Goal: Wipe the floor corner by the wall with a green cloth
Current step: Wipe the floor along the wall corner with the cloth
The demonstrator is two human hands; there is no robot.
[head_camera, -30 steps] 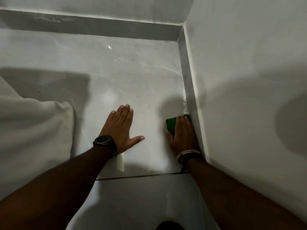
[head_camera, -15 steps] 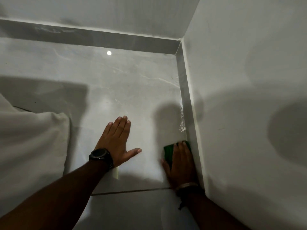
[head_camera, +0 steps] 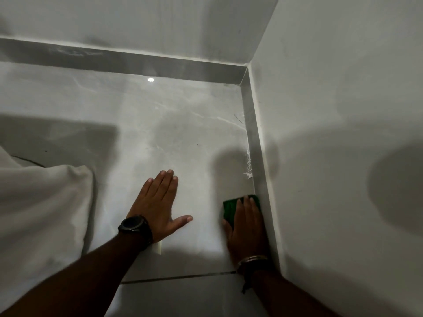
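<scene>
A folded green cloth (head_camera: 230, 208) lies on the pale grey floor tile (head_camera: 178, 133), tight against the skirting (head_camera: 257, 161) of the right wall. My right hand (head_camera: 248, 227) presses flat on top of it and covers most of it; only its far and left edges show. White dust specks (head_camera: 248, 171) sit on the floor along the skirting just beyond the cloth. My left hand (head_camera: 159, 205), with a black watch on its wrist, rests palm down on the tile to the left, fingers spread, holding nothing. The floor corner (head_camera: 242, 84) lies farther ahead.
White fabric (head_camera: 43, 213) bulges over the floor at the left. The right wall (head_camera: 332, 133) stands close beside my right arm, and the back wall (head_camera: 160, 26) closes the far side. A dark grout line (head_camera: 178, 277) crosses the floor under my wrists.
My right hand slid the cloth back toward me along the right skirting, uncovering the white specks. The view tilted up toward the corner. My left hand stayed planted on the tile.
</scene>
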